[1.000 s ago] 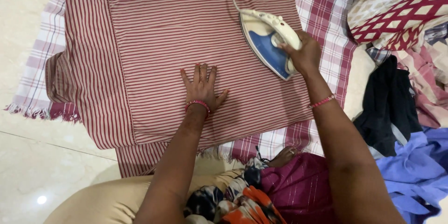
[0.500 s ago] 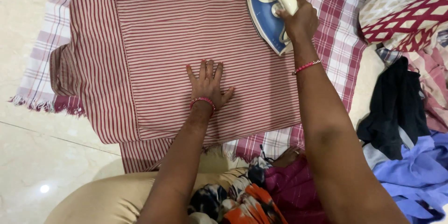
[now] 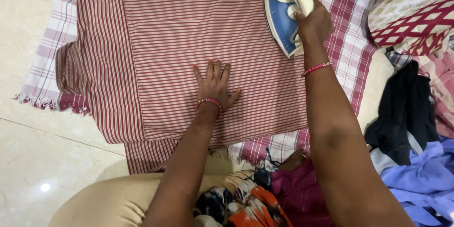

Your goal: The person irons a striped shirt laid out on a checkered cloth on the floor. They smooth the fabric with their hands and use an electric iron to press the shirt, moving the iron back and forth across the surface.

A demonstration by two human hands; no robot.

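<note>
Head view, our right hand (image 3: 314, 23) closed on the iron (image 3: 285, 16), iron at the shirt's (image 3: 189, 33) far right, our left hand (image 3: 215, 85) flat mid-shirt, fingers slightly apart.

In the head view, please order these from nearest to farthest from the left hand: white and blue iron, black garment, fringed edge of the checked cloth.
From the left hand:
1. White and blue iron, up to the right.
2. Fringed edge of the checked cloth, far left.
3. Black garment, far right.
</note>
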